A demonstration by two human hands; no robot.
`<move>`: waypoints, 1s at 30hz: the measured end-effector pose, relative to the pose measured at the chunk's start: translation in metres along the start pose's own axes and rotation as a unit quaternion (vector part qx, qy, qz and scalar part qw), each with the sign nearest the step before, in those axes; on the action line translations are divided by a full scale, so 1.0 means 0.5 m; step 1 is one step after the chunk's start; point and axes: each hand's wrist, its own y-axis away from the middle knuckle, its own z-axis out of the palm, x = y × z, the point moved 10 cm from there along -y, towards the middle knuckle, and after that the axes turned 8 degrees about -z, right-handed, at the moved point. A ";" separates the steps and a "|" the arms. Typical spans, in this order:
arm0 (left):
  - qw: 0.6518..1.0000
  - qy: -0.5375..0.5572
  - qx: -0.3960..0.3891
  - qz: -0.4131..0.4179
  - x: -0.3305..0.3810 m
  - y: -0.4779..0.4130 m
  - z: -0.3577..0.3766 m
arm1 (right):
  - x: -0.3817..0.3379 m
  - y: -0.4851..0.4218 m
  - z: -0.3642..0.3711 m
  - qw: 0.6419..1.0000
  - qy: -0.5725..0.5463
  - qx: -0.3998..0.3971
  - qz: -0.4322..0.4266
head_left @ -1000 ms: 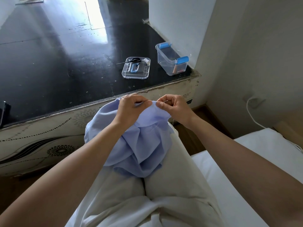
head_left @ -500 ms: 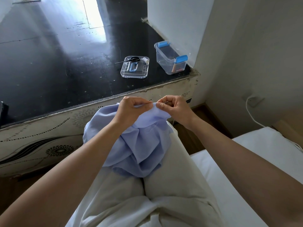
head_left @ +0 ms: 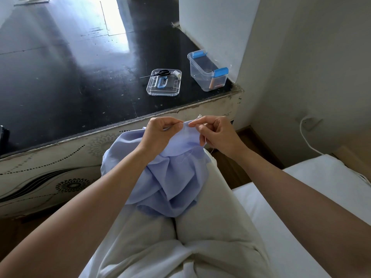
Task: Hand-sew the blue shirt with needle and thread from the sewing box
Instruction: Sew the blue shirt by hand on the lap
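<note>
The pale blue shirt [head_left: 172, 177] lies bunched over my knees. My left hand [head_left: 160, 133] pinches a raised fold of the shirt at its top edge. My right hand [head_left: 216, 133] pinches the same fold from the right, thumb and forefinger pressed together as on a needle too thin to make out. A white thread [head_left: 205, 140] hangs below my right fingers, and a small tuft sticks up above them. The clear sewing box [head_left: 207, 71] with blue clips stands open on the black table [head_left: 60, 77].
The box's clear lid [head_left: 164, 82] lies left of the box, with black scissors [head_left: 158, 73] and a white thread spool [head_left: 176, 73] on it. A white wall corner stands behind the box. A white mattress [head_left: 321, 187] lies at my right, and a white cable [head_left: 305, 137] hangs on the wall.
My hands have drawn slightly closer together on the fold. My right fingers have shifted a little to the left along the edge. The shirt stays on my knees.
</note>
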 end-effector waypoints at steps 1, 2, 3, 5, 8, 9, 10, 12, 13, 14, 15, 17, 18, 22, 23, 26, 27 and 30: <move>1.000 0.006 -0.001 -0.003 0.001 0.001 0.000 | -0.001 0.001 0.001 1.000 0.003 -0.002 -0.001; 1.000 0.013 -0.001 -0.007 0.001 0.002 -0.001 | -0.002 0.002 0.002 1.000 0.003 -0.003 -0.002; 1.000 0.017 0.000 -0.010 0.001 0.002 -0.002 | -0.001 0.002 0.003 1.000 0.003 -0.004 -0.003; 1.000 0.012 0.004 -0.013 0.001 0.000 -0.004 | 0.002 0.001 0.004 1.000 -0.001 -0.009 -0.002; 1.000 0.006 0.004 -0.013 0.005 -0.001 -0.004 | 0.006 -0.001 0.007 1.000 -0.006 -0.019 0.004; 1.000 0.007 0.004 -0.012 0.007 0.000 -0.004 | 0.006 -0.001 0.008 1.000 -0.003 -0.022 0.005; 1.000 0.007 0.004 -0.010 0.008 0.001 -0.004 | 0.006 -0.002 0.008 1.000 -0.002 -0.024 0.005; 1.000 0.000 0.005 -0.008 0.008 0.000 -0.005 | 0.005 -0.003 0.008 1.000 0.000 -0.029 0.002; 1.000 -0.004 0.005 -0.007 0.008 0.000 -0.005 | 0.005 -0.003 0.009 1.000 0.000 -0.031 0.001; 1.000 -0.007 0.005 -0.006 0.007 -0.001 -0.005 | 0.004 -0.003 0.010 0.999 0.001 -0.032 0.000; 1.000 -0.009 0.005 -0.003 0.007 -0.001 -0.004 | 0.004 -0.003 0.010 0.999 0.002 -0.033 -0.002; 1.000 -0.016 0.007 0.004 0.009 -0.001 -0.005 | 0.003 -0.004 0.012 0.999 0.009 -0.036 -0.005; 1.000 -0.022 0.010 0.009 0.010 -0.002 -0.005 | 0.003 -0.004 0.013 0.999 0.016 -0.039 -0.006; 0.995 -0.092 0.022 0.032 0.009 -0.004 -0.008 | 0.001 -0.005 0.018 0.996 0.063 -0.067 -0.007; 0.992 -0.116 0.025 0.041 0.011 -0.004 -0.007 | 0.000 -0.005 0.022 0.995 0.064 -0.079 -0.005; 0.985 -0.159 0.031 0.064 0.022 0.003 -0.001 | 0.003 -0.005 0.041 0.989 0.065 -0.134 0.012; 0.983 -0.168 0.032 0.071 0.026 0.006 0.000 | 0.005 -0.003 0.049 0.985 0.074 -0.157 0.015; 0.977 -0.194 0.033 0.083 0.035 0.010 0.003 | 0.013 -0.001 0.053 0.980 0.092 -0.175 0.032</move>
